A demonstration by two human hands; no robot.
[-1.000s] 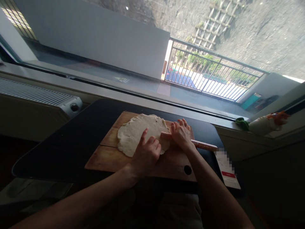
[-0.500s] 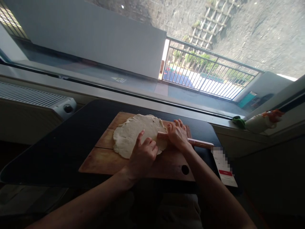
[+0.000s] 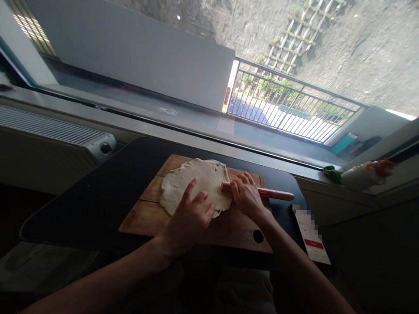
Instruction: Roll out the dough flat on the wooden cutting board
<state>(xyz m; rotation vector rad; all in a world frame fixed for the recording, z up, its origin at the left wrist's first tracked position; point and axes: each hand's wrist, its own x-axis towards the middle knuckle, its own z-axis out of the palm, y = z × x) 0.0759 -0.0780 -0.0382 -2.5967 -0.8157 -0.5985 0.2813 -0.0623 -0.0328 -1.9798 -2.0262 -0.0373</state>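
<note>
A flat, uneven sheet of dough [image 3: 183, 187] lies on a wooden cutting board [image 3: 137, 219]. My left hand [image 3: 191, 216] is over the dough's near edge, index finger stretched out and the other fingers loosely bent; its thumb is hidden. To its right, my right hand [image 3: 245, 194] is closed over a wooden rolling pin [image 3: 278, 194]. The pin's left end rests at the dough's right edge, while its other end sticks out past the board. Small tears show along the dough's rim.
Under the board is a dark table [image 3: 81, 209]. A phone [image 3: 312, 240] with a lit screen lies at the table's right edge. Beyond are a window sill [image 3: 196, 141], a radiator [image 3: 65, 131] at left and a pale figure-like object [image 3: 360, 178] at right.
The whole view has shifted slightly, so the scene sits further right. My right hand's fingers are more bent around the rolling pin. My left hand has stayed over the dough.
</note>
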